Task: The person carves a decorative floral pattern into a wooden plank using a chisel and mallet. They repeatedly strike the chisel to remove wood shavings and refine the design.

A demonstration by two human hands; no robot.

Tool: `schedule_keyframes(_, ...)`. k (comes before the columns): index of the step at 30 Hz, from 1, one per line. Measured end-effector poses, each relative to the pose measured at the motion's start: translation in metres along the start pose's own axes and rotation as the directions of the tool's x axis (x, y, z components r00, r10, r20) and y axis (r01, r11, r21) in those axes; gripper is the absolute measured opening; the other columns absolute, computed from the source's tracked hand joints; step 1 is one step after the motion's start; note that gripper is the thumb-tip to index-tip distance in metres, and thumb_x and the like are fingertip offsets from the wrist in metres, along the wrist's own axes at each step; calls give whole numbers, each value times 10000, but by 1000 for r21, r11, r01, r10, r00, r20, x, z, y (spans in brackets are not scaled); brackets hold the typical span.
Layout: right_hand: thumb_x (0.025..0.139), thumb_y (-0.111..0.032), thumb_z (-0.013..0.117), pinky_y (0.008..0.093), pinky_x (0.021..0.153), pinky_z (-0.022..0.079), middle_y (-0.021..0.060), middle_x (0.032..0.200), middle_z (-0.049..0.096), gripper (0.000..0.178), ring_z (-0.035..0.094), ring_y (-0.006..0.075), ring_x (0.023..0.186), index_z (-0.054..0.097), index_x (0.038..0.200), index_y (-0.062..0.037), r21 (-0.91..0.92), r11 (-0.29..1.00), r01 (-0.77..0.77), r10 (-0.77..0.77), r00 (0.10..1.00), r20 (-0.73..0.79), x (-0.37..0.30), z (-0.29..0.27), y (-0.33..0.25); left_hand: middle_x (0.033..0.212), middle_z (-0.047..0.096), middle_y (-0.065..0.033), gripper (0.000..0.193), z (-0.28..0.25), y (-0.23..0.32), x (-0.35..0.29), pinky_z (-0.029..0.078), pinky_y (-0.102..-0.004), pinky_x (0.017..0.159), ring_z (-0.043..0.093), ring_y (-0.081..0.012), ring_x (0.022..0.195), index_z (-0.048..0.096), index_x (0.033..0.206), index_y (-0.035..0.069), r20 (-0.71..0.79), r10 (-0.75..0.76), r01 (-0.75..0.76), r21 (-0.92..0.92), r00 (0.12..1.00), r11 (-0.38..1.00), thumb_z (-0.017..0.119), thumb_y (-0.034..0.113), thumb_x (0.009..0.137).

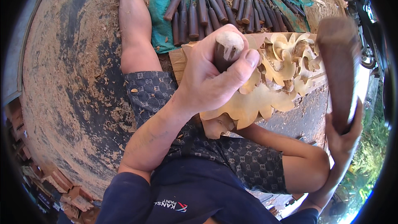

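Observation:
My left hand (207,85) is wrapped round the dark handle of a chisel (226,54), with its pale, battered butt end facing up. The blade is hidden below the fist. Beneath and to the right of that hand is a carved wooden panel (261,103) with curling leaf shapes, lying across my lap area. At the right, my right hand (345,135) grips the narrow end of a dark wooden mallet (339,64). The mallet is raised, its thick end pointing away from me and slightly blurred.
Several dark-handled carving tools (203,12) lie in rows on a green cloth (159,27) beyond the panel. Wood shavings cover the floor (78,95) on the left. Wood offcuts (76,199) are piled at the lower left. Green plants (369,149) stand at the right edge.

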State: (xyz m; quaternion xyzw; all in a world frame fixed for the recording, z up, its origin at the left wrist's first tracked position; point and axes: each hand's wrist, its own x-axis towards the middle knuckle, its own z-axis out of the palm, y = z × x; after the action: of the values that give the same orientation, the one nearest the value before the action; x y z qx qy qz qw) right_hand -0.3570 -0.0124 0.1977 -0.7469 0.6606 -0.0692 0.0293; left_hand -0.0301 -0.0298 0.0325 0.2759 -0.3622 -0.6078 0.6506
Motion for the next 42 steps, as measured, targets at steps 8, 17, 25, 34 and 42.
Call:
schedule_keyframes(8,578,149,720,418,859,590,234,1122,728,807,747,366,989,586,1359,-5,7,800,600,-588,782,208,77,-22,-106,771,545,65,157,1,-7,-13,392,-196,557,496,17,662,562,936,54,-37,-9,11,46,999,999,689,98,1016)
schedule_keyframes(17,736,18,765,428,748,563,183,1041,722,523,703,380,867,643,1235,-79,127,875,468,-485,840,242,74,-20,-111,677,510,40,159,3,-24,-18,365,-227,473,431,-24,529,523,948,56,17,55,-57,215,998,975,638,103,1048)
schedule_keyframes(25,838,-31,753,322,755,612,97,948,727,540,736,268,875,565,1343,-29,372,920,126,-170,981,89,82,-57,-129,844,561,57,102,13,-12,-13,374,-170,550,474,30,669,574,1009,39,-4,-69,69,-11,998,998,676,36,1016)
schedule_keyframes(34,679,14,774,441,801,566,193,986,710,628,719,420,945,585,1272,-73,180,903,390,-427,858,285,58,-6,-109,845,661,-3,127,-40,-20,-15,499,-267,474,616,-70,589,576,1099,119,-472,-172,92,-188,865,978,676,170,1042)
schedule_keyframes(42,797,46,777,339,952,533,140,1214,670,783,659,189,1105,450,1507,0,321,943,86,-56,993,-101,22,4,-47,688,564,72,201,7,14,6,360,-184,528,450,23,602,587,848,61,85,-39,40,-3,996,999,687,88,1020)
